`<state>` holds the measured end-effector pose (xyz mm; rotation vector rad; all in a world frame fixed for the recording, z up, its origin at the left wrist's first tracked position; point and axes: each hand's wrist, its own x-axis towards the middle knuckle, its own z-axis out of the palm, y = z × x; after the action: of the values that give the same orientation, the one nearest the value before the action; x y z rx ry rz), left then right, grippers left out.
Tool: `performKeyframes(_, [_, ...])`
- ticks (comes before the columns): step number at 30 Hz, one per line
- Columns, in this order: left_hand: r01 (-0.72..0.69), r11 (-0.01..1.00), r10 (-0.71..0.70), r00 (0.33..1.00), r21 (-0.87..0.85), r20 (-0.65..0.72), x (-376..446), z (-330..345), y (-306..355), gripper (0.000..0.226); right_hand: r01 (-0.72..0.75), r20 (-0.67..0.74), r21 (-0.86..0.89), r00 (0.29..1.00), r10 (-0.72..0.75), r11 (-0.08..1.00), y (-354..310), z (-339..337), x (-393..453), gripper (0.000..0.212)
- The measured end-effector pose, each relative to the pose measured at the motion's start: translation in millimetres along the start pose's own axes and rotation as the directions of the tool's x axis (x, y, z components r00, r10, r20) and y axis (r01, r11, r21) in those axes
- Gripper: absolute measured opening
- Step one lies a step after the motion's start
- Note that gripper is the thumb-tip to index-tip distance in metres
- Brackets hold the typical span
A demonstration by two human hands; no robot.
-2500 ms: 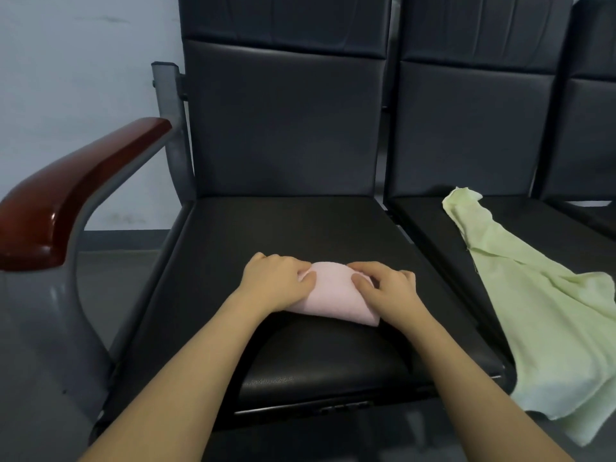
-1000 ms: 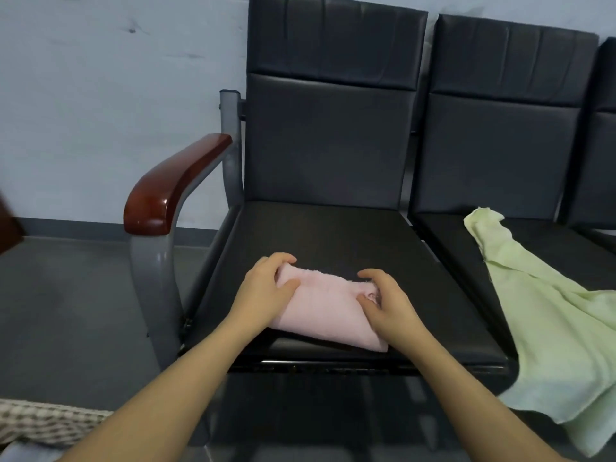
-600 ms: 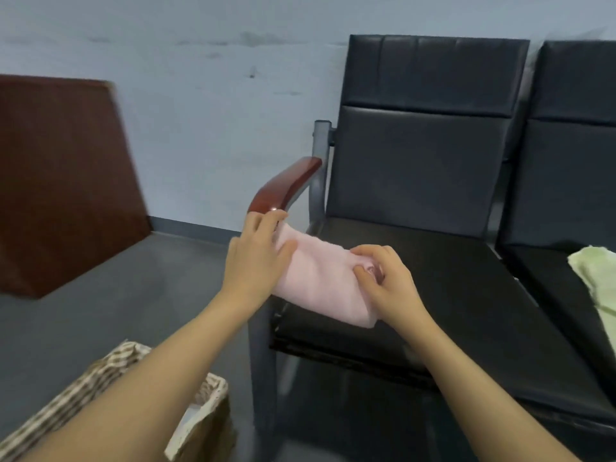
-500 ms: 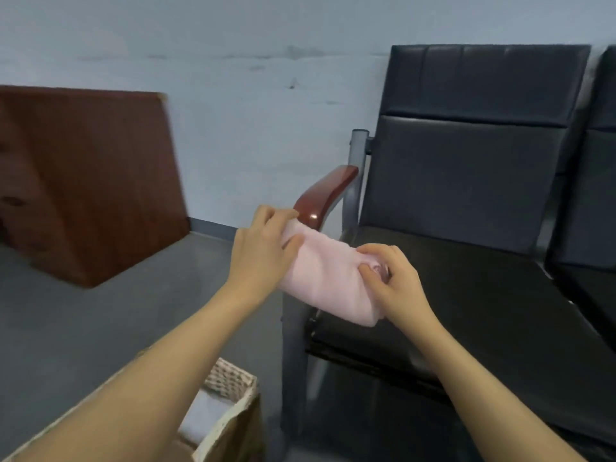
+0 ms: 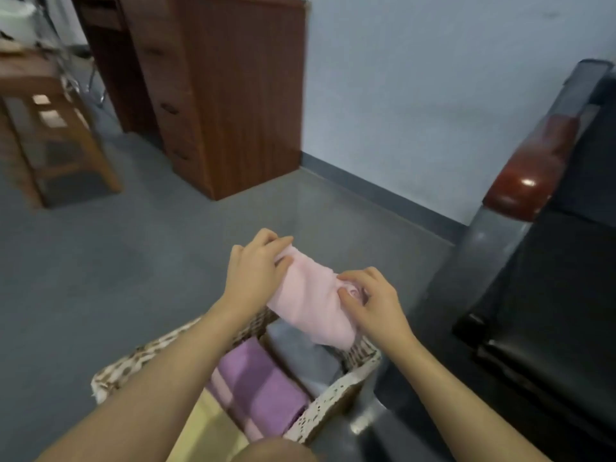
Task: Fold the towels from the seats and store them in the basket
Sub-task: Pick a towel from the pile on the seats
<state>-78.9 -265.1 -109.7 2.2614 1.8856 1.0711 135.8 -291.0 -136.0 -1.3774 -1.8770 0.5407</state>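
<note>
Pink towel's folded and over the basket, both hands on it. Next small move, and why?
Probably lower the pink towel straight down into the grey gap at the basket's far end. Left hand and right hand both keep a grip on its ends, it hangs above the rim, and the purple towel already fills the space beside that gap.

We see both hands holding a folded pink towel [image 5: 315,305] in the air above a wicker basket [image 5: 336,393] on the grey floor [image 5: 100,278]. The left hand [image 5: 255,273] grips the towel's far end, thumb on top; the right hand [image 5: 370,301] pinches its near end. In the basket lie a folded purple towel [image 5: 263,385], a grey one [image 5: 308,358] beside it and a yellow one [image 5: 208,428] at the near edge. To the right stands a black seat [image 5: 550,328] with a reddish wooden armrest [image 5: 530,175]. A brown drawer cabinet [image 5: 230,95] stands against the wall, a wooden stool [image 5: 50,128] left of it.
</note>
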Motion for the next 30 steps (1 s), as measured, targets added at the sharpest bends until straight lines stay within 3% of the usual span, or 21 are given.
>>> performKeyframes(5, [-0.047, 0.993, 0.026, 0.982, 0.107, 0.187, -37, 63, -40, 0.034, -0.127, 0.181, -0.144, 0.972, 0.152, 0.981, 40, 57, -24, 0.028])
performKeyframes(8, [-0.107, 0.986, 0.072, 0.964, 0.126, 0.255, -48, 95, -58, 0.03, -0.163, 0.24, -0.254, 0.944, 0.226, 0.953, 50, 71, -33, 0.038])
performKeyframes(12, [-0.116, 0.987, 0.074, 0.943, 0.112, 0.325, -49, 131, -71, 0.039, -0.031, 0.32, -0.495, 0.923, 0.215, 0.869, 55, 87, -41, 0.041])
performKeyframes(14, [-0.123, 0.987, 0.079, 0.929, 0.099, 0.361, -53, 150, -72, 0.04, -0.02, 0.336, -0.602, 0.901, 0.276, 0.798, 56, 92, -39, 0.032])
performKeyframes(16, [-0.077, 0.991, 0.037, 0.94, 0.105, 0.338, -61, 163, -69, 0.039, 0.028, 0.306, -0.676, 0.92, 0.246, 0.737, 55, 97, -36, 0.019])
performKeyframes(19, [0.016, 0.999, -0.025, 0.982, 0.052, 0.187, -76, 163, -64, 0.033, 0.109, 0.287, -0.691, 0.949, 0.133, 0.714, 63, 104, -37, 0.022])
performKeyframes(21, [-0.081, 0.996, 0.076, 0.988, 0.036, 0.136, -90, 160, -66, 0.028, 0.154, 0.318, -0.637, 0.945, 0.076, 0.755, 67, 105, -37, 0.024])
performKeyframes(23, [-0.204, 0.974, 0.176, 0.958, 0.102, 0.228, -108, 160, -73, 0.036, 0.221, 0.377, -0.581, 0.926, 0.018, 0.783, 69, 100, -36, 0.03])
performKeyframes(25, [-0.234, 0.954, 0.151, 0.914, 0.185, 0.377, -118, 161, -84, 0.046, 0.307, 0.543, -0.522, 0.839, 0.032, 0.796, 70, 98, -33, 0.045])
performKeyframes(27, [-0.22, 0.951, 0.085, 0.86, 0.216, 0.502, -116, 160, -89, 0.052, 0.326, 0.705, -0.515, 0.688, 0.175, 0.793, 71, 97, -29, 0.057])
performKeyframes(29, [-0.198, 0.961, 0.039, 0.791, 0.195, 0.611, -107, 156, -85, 0.067, 0.352, 0.751, -0.573, 0.586, 0.303, 0.74, 73, 98, -25, 0.063])
performKeyframes(30, [-0.2, 0.961, 0.031, 0.762, 0.189, 0.647, -103, 157, -83, 0.076, 0.368, 0.749, -0.595, 0.576, 0.327, 0.714, 73, 99, -24, 0.063])
